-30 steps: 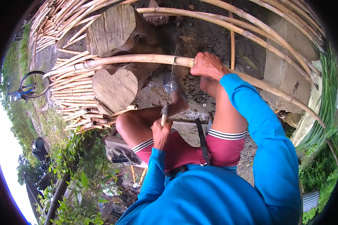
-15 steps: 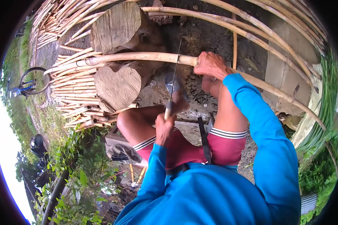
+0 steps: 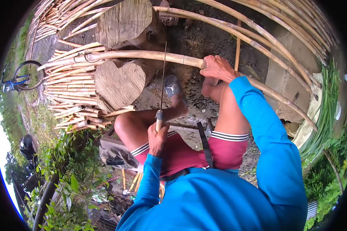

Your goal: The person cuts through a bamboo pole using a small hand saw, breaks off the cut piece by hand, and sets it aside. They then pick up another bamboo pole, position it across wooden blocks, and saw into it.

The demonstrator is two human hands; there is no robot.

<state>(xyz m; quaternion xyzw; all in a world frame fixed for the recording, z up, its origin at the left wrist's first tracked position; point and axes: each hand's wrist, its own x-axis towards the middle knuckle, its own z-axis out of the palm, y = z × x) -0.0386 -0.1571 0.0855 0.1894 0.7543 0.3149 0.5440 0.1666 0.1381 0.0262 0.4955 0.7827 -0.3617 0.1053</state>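
Note:
My left hand (image 3: 156, 138) is closed around the pale handle of a long-bladed knife (image 3: 164, 77). Its thin blade, seen nearly edge-on, crosses a long bamboo pole (image 3: 142, 55); whether it touches the pole I cannot tell. To the right of the blade, my right hand (image 3: 218, 68) grips the same pole beside a joint. The pole passes between two cut log ends, an upper log (image 3: 124, 22) and a lower log (image 3: 120, 82), and its right part bends away beyond my right hand.
Short bamboo pieces (image 3: 71, 86) are stacked at the left. Several long poles (image 3: 254, 36) curve across the top right. My sandalled foot (image 3: 172, 85) is near the blade. A bicycle (image 3: 21, 81) stands far left, leafy plants (image 3: 75, 169) lower left, and green stalks (image 3: 327, 100) at right.
The knife and my left hand have shifted left along the pole, toward the logs. My right hand keeps its hold on the pole. The whole view has moved slightly.

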